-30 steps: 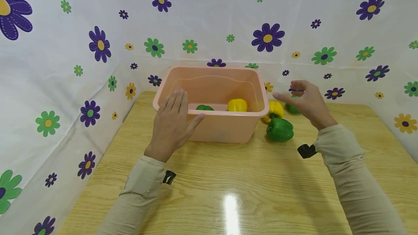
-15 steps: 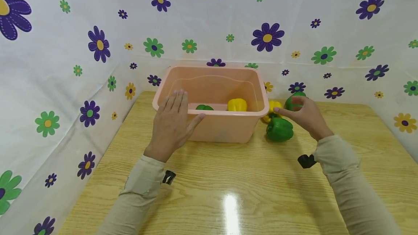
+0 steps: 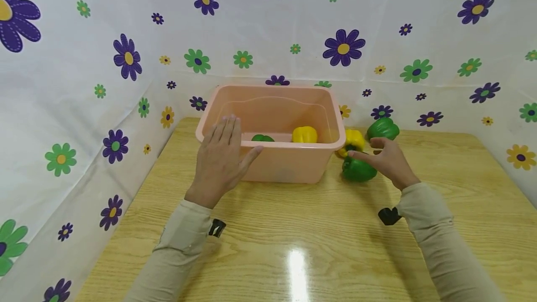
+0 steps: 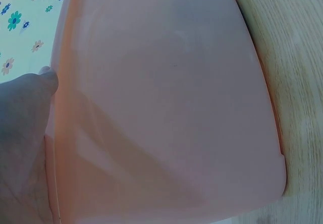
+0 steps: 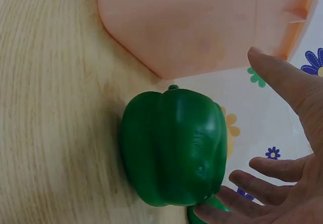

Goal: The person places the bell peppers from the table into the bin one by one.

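My left hand (image 3: 219, 162) lies with straight fingers over the front rim of a pink plastic tub (image 3: 289, 164). In the left wrist view the thumb (image 4: 48, 82) sits at the rim. My right hand (image 3: 390, 162), thumb and fingers spread apart, hovers at the near green bell pepper (image 3: 358, 168), overlapping its upper right in the head view. The right wrist view shows the same green pepper (image 5: 174, 148) with fingertips right at its edge and the thumb off to one side. Inside the tub are a yellow bell pepper (image 3: 305, 135) and part of a green one (image 3: 263, 138).
A yellow bell pepper (image 3: 353, 141) stands beside the tub's right wall. Behind it another green bell pepper (image 3: 383, 128) sits near the back edge of the wooden table (image 3: 268, 227). A flower-printed cloth (image 3: 251, 27) hangs close behind the tub.
My right hand has come down and toward me, from in front of the far green pepper to the near one. The left hand and the tub have stayed put.
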`<state>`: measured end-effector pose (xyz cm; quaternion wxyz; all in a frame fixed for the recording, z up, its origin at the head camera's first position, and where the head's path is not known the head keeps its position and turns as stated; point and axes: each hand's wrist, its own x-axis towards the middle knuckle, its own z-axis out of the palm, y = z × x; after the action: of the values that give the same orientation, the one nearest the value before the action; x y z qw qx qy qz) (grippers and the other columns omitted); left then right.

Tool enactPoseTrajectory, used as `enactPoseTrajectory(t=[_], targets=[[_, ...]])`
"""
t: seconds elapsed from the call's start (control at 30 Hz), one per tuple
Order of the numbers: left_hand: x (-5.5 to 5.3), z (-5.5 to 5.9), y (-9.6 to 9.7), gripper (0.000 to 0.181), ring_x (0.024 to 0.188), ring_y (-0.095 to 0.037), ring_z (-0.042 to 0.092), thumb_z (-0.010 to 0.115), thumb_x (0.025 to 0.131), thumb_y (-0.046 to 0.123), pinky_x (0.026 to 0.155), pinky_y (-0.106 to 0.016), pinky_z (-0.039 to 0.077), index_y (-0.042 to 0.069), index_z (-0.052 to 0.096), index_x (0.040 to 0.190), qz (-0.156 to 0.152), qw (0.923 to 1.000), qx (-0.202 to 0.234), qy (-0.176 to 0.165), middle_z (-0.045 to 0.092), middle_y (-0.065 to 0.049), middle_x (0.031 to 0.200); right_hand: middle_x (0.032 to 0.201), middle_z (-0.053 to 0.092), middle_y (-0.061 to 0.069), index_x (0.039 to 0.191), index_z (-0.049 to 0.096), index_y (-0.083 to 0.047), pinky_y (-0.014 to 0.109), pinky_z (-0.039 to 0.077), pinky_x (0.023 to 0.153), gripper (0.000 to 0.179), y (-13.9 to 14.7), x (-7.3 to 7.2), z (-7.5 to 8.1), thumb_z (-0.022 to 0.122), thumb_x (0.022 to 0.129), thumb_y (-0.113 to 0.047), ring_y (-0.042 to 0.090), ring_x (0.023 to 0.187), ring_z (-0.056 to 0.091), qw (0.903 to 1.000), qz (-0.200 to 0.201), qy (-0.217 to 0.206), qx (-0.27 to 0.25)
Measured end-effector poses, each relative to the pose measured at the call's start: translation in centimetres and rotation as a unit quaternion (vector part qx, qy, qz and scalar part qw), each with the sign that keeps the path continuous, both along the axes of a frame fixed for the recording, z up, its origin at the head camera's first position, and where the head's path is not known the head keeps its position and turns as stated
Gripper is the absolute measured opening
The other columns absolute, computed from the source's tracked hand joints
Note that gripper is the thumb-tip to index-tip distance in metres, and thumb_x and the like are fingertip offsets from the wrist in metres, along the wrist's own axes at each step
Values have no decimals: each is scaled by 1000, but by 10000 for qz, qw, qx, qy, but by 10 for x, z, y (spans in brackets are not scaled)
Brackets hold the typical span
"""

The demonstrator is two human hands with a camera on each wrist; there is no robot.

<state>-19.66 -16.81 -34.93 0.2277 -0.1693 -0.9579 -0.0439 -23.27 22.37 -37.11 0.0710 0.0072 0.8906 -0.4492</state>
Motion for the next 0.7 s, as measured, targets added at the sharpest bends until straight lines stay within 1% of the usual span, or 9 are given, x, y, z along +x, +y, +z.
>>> enactPoseTrajectory(t=[0.2, 0.43, 0.6, 0.7], targets=[[0, 0, 0, 89, 148, -37, 32, 45, 101, 62, 124, -45, 20, -9, 35, 152, -9, 10000, -15, 52, 37, -25, 158, 154, 33, 34, 151, 28, 14, 59, 40, 110, 106, -1, 0, -10, 78, 86, -53, 49, 138, 38, 10000, -2, -73, 10], [0, -1, 0, 89, 149, -37, 31, 45, 101, 62, 124, -45, 19, -9, 34, 153, 21, 10000, -14, -18, 35, -24, 159, 155, 31, 34, 152, 26, 14, 58, 35, 114, 106, -2, 2, -19, 79, 86, -49, 46, 140, 35, 9998, -18, -199, -56], [-1, -1, 0, 88, 149, -37, 30, 44, 101, 62, 124, -45, 18, -9, 33, 153, 21, 10000, -13, -36, 34, -24, 159, 155, 31, 34, 153, 24, 14, 56, 37, 114, 105, -3, 2, -25, 80, 86, -45, 42, 135, 40, 9995, -58, -279, -154], [-1, -2, 0, 88, 149, -37, 30, 43, 101, 62, 124, -45, 18, -8, 33, 153, 17, 10000, -10, -23, 35, -24, 159, 153, 33, 33, 153, 25, 13, 56, 38, 113, 107, -3, 1, -29, 80, 85, -48, 41, 132, 42, 9995, -42, -314, -67]])
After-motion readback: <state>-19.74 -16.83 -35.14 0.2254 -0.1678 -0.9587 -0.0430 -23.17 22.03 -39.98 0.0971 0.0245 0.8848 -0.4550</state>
